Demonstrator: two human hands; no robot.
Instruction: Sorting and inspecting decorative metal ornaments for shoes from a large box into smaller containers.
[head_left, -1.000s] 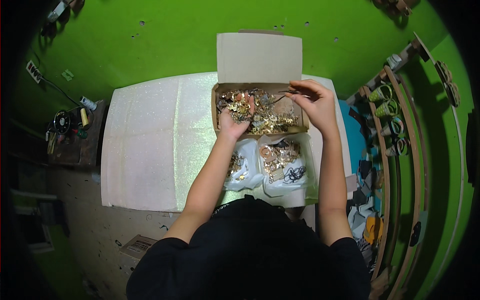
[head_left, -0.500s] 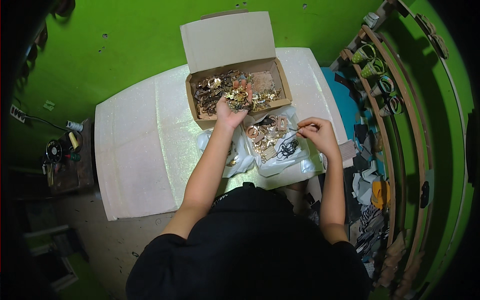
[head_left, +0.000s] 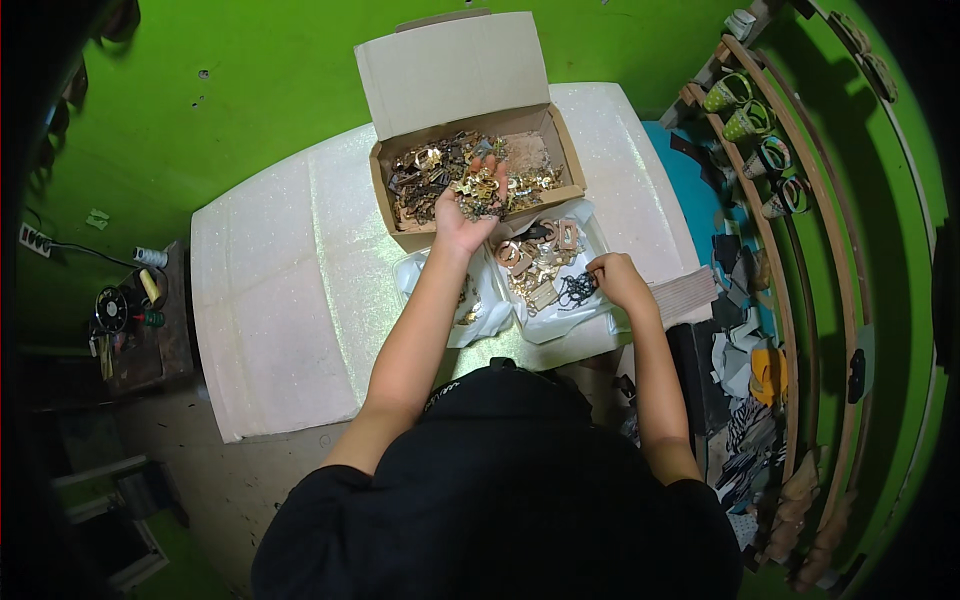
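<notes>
My left hand (head_left: 462,228) is palm up over the front of an open cardboard box (head_left: 408,240), cupping a pile of small gold and dark metal pieces (head_left: 478,190). The box holds many more loose metal fittings (head_left: 415,178). My right hand (head_left: 622,282) is lowered at the right side of a white plastic-lined tub (head_left: 540,328), fingers pinched at the edge of a tangled black cord (head_left: 576,291). Inside that tub also lie beige rectangular buckles (head_left: 566,236), rings (head_left: 512,255) and gold pieces. A second white lined container (head_left: 490,318) sits beside it, partly behind my left forearm.
A pale glittery sheet (head_left: 270,300) covers the table. Striped strips (head_left: 685,295) lie at its right edge. To the right stand a wooden rack (head_left: 755,150) with shoe-like straps and a heap of scraps (head_left: 745,400). At far left is a small dark table (head_left: 150,340) with thread spools.
My right hand has moved down and slightly left, bringing the black cord's raised strand down to the tangle. My left hand stays nearly in place, still cupping metal pieces.
</notes>
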